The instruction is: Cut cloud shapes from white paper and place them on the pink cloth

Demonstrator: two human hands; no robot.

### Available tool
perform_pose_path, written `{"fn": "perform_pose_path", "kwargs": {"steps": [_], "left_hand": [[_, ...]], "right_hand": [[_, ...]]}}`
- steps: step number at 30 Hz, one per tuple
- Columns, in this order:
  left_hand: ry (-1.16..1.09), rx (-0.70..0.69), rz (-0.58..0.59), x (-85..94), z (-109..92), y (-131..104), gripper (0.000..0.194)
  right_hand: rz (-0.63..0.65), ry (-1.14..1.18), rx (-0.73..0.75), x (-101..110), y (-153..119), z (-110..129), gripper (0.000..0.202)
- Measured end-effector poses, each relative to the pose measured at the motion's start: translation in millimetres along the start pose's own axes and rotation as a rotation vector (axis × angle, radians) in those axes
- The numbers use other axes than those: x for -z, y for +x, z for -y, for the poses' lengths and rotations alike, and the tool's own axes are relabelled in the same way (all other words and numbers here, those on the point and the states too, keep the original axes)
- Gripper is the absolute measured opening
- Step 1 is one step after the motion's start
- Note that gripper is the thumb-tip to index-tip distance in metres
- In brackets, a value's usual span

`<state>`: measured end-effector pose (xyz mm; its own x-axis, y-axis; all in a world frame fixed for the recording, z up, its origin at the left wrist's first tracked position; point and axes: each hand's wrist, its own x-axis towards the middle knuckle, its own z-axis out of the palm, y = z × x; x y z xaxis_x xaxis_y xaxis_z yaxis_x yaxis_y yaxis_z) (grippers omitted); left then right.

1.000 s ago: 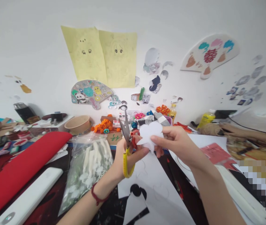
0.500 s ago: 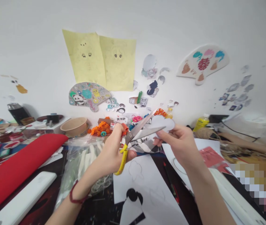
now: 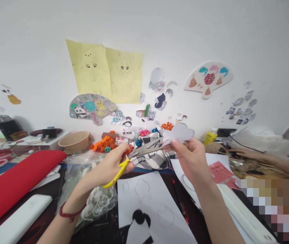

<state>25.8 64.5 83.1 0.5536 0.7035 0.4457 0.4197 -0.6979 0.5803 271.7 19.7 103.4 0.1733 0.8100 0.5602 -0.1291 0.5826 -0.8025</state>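
Note:
My left hand [image 3: 116, 161] is closed round yellow-handled scissors [image 3: 113, 177], whose metal blades point right, slightly parted. Between thumb and fingers, my right hand [image 3: 189, 154] pinches a white paper cutout [image 3: 181, 132] with a rounded, cloud-like edge. The blade tips reach the lower left side of the cutout; whether they touch it I cannot tell. Below both hands lies a white sheet [image 3: 157, 200] with pencil outlines and a black-and-white paper piece [image 3: 139, 220] on it.
At left are a red padded object [image 3: 24, 183], a white slab [image 3: 19, 220] and a plastic bag [image 3: 80, 189] with pale cords. A tan bowl [image 3: 74, 141] and orange flowers [image 3: 106, 144] stand by the wall. Another person's arm [image 3: 269, 159] reaches in from the right.
The scissors have moved left and lower, away from the middle of the cutout, and their blades have closed partway. The cutout stays in my right hand. The camera view has shifted slightly.

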Motion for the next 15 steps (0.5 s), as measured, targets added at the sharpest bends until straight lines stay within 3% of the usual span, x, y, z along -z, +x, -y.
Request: {"fn": "perform_pose_path", "kwargs": {"steps": [4, 8, 15], "left_hand": [[-0.001, 0.025, 0.055, -2.5, 2.2, 1.7, 0.021], [-0.01, 0.006, 0.065, -3.6, 1.2, 2.5, 0.024], [-0.051, 0.021, 0.065, -2.0, -0.4, 1.0, 0.025]], "right_hand": [[-0.06, 0.008, 0.047, -0.2, 1.2, -5.4, 0.016], [-0.028, 0.03, 0.018, 0.9, 1.1, -6.5, 0.014], [-0.004, -0.144, 0.009, 0.2, 0.8, -9.0, 0.016]]}}
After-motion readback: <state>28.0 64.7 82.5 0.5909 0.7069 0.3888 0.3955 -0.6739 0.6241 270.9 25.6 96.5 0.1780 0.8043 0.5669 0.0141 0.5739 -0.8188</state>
